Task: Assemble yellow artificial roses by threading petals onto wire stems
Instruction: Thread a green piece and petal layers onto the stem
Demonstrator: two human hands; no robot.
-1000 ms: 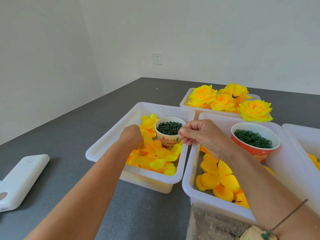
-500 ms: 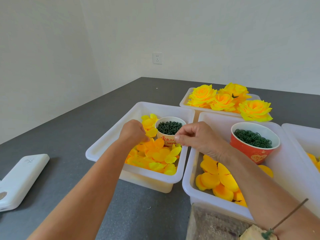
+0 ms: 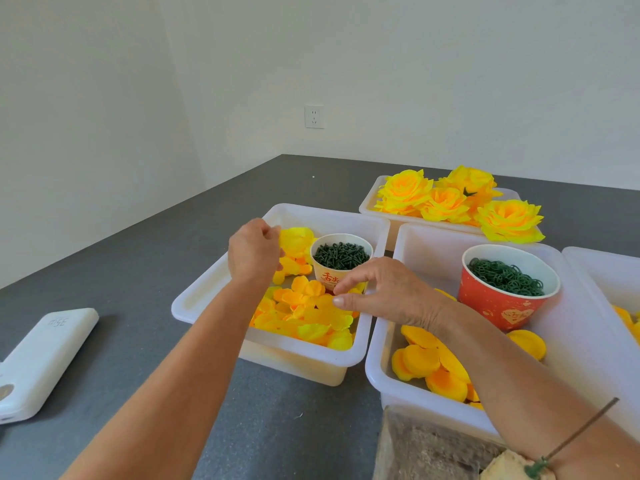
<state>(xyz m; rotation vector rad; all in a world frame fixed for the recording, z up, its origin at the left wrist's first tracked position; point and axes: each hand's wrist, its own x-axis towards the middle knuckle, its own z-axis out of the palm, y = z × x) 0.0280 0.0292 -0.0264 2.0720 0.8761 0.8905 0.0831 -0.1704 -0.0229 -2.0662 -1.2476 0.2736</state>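
Nearest the camera, a thin wire stem [image 3: 571, 441] with a green tip stood tilted in a pale block [image 3: 509, 465] at the bottom right, beside a clear box [image 3: 426, 448] of brownish material. At the left edge a white power bank [image 3: 41, 362] lay on the grey table [image 3: 138, 271]. The right bin [image 3: 377, 362] held orange-yellow petals [image 3: 429, 368] and a red cup [image 3: 498, 306] full of green rings [image 3: 502, 277]. The right hand [image 3: 388, 289] reached across into the left bin [image 3: 194, 299]; its fingers were loosely spread above the loose petals [image 3: 308, 317], thumb and forefinger apart in front of the white cup [image 3: 325, 277], gripping nothing that could be seen. That cup held dark green pieces [image 3: 341, 256]. The left hand [image 3: 254, 252] was further in, its fingers curled and pinching a yellow petal [image 3: 294, 240] lifted above the pile at the bin's far side. Beyond, a white tray [image 3: 370, 199] carried finished roses [image 3: 450, 199]. A wall socket [image 3: 314, 116] sat on the far wall.
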